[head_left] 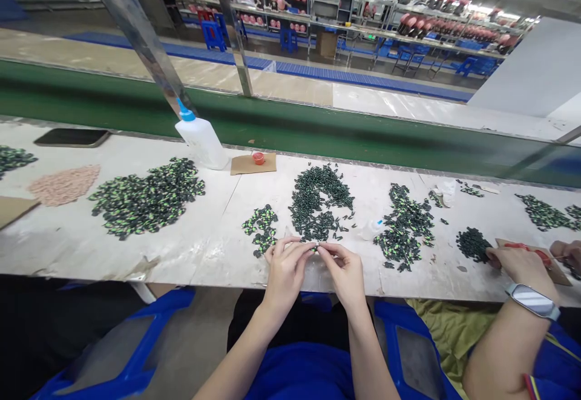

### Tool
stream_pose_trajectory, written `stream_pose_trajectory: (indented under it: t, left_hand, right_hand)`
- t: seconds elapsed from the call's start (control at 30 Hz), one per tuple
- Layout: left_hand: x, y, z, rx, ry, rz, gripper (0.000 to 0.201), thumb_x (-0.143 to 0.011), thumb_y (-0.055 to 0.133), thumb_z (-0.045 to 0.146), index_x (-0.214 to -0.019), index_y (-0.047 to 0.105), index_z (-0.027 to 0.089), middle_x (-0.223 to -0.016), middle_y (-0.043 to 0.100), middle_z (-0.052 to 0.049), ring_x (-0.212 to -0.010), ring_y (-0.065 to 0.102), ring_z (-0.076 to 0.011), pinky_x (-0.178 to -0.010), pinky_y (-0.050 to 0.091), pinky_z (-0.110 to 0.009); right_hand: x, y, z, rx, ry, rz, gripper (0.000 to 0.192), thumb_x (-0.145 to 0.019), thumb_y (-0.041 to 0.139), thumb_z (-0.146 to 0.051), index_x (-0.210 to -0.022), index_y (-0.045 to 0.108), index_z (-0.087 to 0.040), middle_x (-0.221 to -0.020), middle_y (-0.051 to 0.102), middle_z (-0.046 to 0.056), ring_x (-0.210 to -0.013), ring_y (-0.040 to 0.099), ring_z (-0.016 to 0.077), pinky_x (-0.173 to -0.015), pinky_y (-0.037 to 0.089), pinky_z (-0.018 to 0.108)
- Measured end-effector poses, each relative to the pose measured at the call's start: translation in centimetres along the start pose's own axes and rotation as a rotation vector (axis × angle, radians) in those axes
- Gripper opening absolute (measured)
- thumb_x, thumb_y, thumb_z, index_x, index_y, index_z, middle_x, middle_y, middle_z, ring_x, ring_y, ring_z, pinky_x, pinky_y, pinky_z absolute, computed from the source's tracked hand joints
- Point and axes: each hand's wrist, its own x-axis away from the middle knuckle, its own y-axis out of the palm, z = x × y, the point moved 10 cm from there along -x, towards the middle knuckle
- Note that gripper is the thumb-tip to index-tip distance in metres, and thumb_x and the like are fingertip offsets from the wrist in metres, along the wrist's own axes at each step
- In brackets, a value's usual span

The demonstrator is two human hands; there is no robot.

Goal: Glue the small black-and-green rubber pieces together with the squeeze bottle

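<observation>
Left hand (285, 267) and right hand (345, 270) met fingertip to fingertip at the table's (68, 242) near edge, both pinching one tiny dark green piece (316, 246) between them; its shape was too small to make out. Just beyond lay a heap of dark, matte, oblong pieces (320, 200), and left of it a smaller cluster speckled bright green (261, 227). The table top looked pale and scuffed. A white plastic squeeze bottle (202, 140) stood tilted, blue-capped. A co-worker's hand (517, 264), cut off at right, wore a watch.
</observation>
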Motion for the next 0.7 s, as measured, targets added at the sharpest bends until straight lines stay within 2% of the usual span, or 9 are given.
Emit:
stream_pose_trajectory:
  t: [0.23,0.37,0.53,0.7]
  left_hand:
    - [-0.3,0.3,-0.4,0.047,-0.025,-0.073,0.022,-0.088,0.051,0.016,-0.091,0.07,0.027,-0.09,0.075,-0.001,-0.096,0.059,-0.0233,-0.086,0.035,-0.042]
    - [-0.5,0.2,0.1,0.07,0.015,-0.12,0.022,-0.087,0.052,0.014,-0.089,0.07,0.027,-0.087,0.075,0.0,-0.098,0.058,-0.023,-0.086,0.034,-0.041]
    - [-0.6,-0.3,1.0,0.05,0.081,-0.111,0.022,-0.088,0.051,0.014,-0.089,0.069,0.026,-0.083,0.074,0.0,-0.096,0.058,-0.0221,-0.086,0.031,-0.04]
    - [-0.3,-1.1,2.1,-0.025,0.118,-0.064,0.028,-0.09,0.046,0.013,-0.091,0.071,0.027,-0.076,0.073,-0.001,-0.09,0.058,-0.0214,-0.084,0.031,-0.04]
  right_hand:
    - [0.0,0.4,0.3,-0.038,0.027,-0.07,0.02,-0.071,0.07,-0.036,-0.081,0.073,-0.018,-0.083,0.075,0.006,-0.075,0.07,0.0204,-0.073,0.057,0.033]
    - [0.0,0.3,0.2,-0.076,-0.002,-0.094,0.021,-0.069,0.072,-0.032,-0.084,0.07,-0.019,-0.079,0.072,0.004,-0.072,0.068,0.0176,-0.071,0.057,0.03]
    - [0.2,0.3,-0.6,-0.062,-0.13,-0.075,0.016,-0.069,0.069,-0.027,-0.082,0.064,-0.02,-0.075,0.069,0.002,-0.066,0.064,0.0135,-0.066,0.056,0.026]
    - [0.6,0.4,-0.7,-0.072,-0.159,-0.055,0.017,-0.068,0.068,-0.025,-0.082,0.059,-0.022,-0.07,0.066,0.0,-0.064,0.063,0.0137,-0.059,0.054,0.024]
